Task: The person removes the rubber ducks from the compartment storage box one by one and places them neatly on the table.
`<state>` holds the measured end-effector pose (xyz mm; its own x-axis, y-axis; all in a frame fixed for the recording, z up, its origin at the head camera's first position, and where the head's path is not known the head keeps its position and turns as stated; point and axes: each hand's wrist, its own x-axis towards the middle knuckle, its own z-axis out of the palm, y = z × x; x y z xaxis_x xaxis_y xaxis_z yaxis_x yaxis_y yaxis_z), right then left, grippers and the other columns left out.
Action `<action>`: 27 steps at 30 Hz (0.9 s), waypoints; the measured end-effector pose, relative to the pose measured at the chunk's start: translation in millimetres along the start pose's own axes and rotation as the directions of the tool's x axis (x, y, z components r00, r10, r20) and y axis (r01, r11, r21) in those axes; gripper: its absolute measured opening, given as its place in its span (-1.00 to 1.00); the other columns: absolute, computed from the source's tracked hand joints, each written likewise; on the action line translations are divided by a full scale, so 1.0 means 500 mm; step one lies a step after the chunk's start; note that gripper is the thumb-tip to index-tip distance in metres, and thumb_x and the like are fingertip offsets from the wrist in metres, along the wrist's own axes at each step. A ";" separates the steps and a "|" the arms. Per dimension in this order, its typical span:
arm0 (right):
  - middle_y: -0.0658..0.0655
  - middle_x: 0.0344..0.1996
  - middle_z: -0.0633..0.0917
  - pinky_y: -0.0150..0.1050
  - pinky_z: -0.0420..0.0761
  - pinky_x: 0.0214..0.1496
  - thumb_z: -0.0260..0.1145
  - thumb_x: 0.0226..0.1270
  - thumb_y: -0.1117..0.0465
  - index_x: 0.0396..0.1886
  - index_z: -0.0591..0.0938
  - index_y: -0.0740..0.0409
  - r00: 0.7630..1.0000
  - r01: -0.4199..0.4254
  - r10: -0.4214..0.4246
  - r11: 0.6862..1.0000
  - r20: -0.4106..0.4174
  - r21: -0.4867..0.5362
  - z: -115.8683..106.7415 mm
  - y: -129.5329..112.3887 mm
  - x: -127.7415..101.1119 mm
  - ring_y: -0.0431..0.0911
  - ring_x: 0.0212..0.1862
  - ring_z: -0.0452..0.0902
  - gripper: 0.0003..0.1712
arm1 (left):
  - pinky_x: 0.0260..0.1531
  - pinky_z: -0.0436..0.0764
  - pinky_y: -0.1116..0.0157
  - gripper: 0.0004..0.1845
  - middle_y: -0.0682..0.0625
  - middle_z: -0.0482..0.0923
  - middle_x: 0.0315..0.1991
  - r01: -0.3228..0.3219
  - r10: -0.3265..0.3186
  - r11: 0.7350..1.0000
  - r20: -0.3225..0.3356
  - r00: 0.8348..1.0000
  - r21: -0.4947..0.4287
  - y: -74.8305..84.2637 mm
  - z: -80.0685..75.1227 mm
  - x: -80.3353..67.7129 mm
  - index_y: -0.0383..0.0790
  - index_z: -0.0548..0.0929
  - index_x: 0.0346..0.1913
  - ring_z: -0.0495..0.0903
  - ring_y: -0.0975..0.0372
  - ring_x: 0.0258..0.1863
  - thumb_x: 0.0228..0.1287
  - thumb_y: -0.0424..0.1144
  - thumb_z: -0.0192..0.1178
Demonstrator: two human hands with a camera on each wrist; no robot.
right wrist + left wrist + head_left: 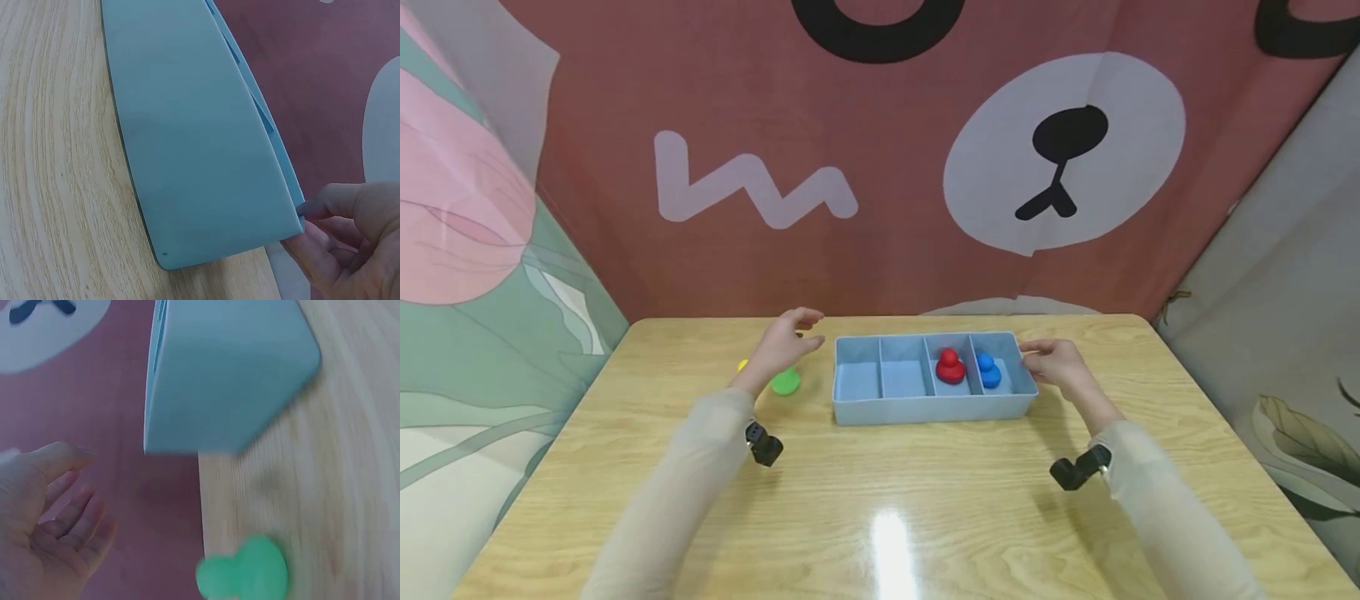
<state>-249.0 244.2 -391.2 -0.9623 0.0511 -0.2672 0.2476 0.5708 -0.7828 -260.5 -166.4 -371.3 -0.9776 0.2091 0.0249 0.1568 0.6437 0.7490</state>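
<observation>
A light blue box (pixel 932 409) with several compartments in a row stands on the table. A red rounded piece (pixel 951 367) sits in its third compartment from the left, and a blue rounded piece (pixel 989 372) in the rightmost one. My right hand (pixel 1058 364) pinches the rim at the box's right end, plain in the right wrist view. To the left of the box, apart from it, my left hand (pixel 784 343) holds nothing, its fingers loosely bent. Under that hand lie a green rounded piece (pixel 786 382) and a yellow piece (pixel 742 365), mostly hidden by the wrist.
The wooden table (pixel 820 500) reaches back to a hanging reddish-brown cloth (pixel 887 258) with a bear face on it. Patterned cloths hang at the left and right sides. A small black camera is strapped to each wrist.
</observation>
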 end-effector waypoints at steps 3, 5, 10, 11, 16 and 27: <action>0.47 0.25 0.43 -0.10 0.61 0.14 0.10 0.33 0.28 0.28 0.40 0.42 1.000 0.001 -0.001 1.000 0.000 0.000 -0.005 0.001 0.001 0.00 0.04 0.57 -0.46 | 0.24 0.46 0.02 -0.54 -0.24 0.43 0.21 -0.025 0.025 1.000 0.030 0.999 0.003 0.023 0.024 0.012 -0.32 0.44 0.24 0.42 -0.07 0.23 0.28 -0.33 0.18; 0.46 0.26 0.43 -0.10 0.60 0.17 0.10 0.34 0.27 0.29 0.40 0.40 1.000 0.005 -0.005 1.000 0.004 0.003 -0.007 0.003 0.001 -0.03 0.05 0.57 -0.46 | 0.21 0.49 0.04 -0.54 -0.25 0.45 0.19 -0.050 0.049 0.999 0.047 0.998 0.003 0.032 0.041 0.020 -0.33 0.45 0.23 0.44 -0.07 0.20 0.26 -0.36 0.19; 0.44 0.26 0.44 -0.19 0.64 0.10 0.11 0.33 0.27 0.28 0.42 0.38 1.000 0.005 -0.005 1.000 -0.003 0.017 -0.005 0.004 0.004 -0.19 -0.06 0.58 -0.46 | 0.11 0.57 0.08 -0.53 -0.29 0.49 0.17 -0.104 0.103 0.994 0.081 0.991 0.014 0.053 0.084 0.030 -0.36 0.47 0.21 0.51 -0.07 0.15 0.22 -0.40 0.21; 0.44 0.26 0.44 -0.21 0.65 0.07 0.12 0.32 0.28 0.27 0.42 0.39 1.000 0.005 -0.005 1.000 -0.006 0.019 -0.003 0.004 0.003 -0.20 -0.09 0.59 -0.46 | 0.10 0.58 0.09 -0.53 -0.29 0.50 0.16 -0.113 0.111 0.993 0.088 0.990 0.019 0.058 0.091 0.031 -0.36 0.47 0.21 0.52 -0.06 0.14 0.22 -0.40 0.20; 0.46 0.22 0.47 -0.31 0.69 -0.06 0.12 0.26 0.30 0.25 0.44 0.42 1.000 0.011 -0.011 1.000 -0.027 0.022 0.004 0.002 0.005 -0.18 -0.13 0.59 -0.45 | 0.09 0.59 0.13 -0.53 -0.23 0.51 0.16 -0.129 0.123 0.991 0.117 0.986 0.042 0.083 0.119 0.038 -0.31 0.48 0.21 0.53 -0.01 0.14 0.22 -0.38 0.23; 0.46 0.22 0.46 -0.33 0.68 -0.06 0.10 0.28 0.30 0.25 0.44 0.41 0.999 0.010 -0.010 1.000 -0.033 0.016 0.012 -0.007 0.002 -0.05 -0.02 0.60 -0.46 | 0.15 0.55 0.15 -0.55 -0.24 0.52 0.15 -0.143 0.139 0.990 0.182 0.973 0.008 0.120 0.161 0.055 -0.37 0.49 0.19 0.52 -0.01 0.14 0.21 -0.42 0.21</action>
<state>-250.3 237.3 -392.2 -0.9678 0.0723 -0.2412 0.2397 0.5581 -0.7944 -266.8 -62.8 -379.3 -0.9043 0.4269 0.0081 0.2960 0.6131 0.7325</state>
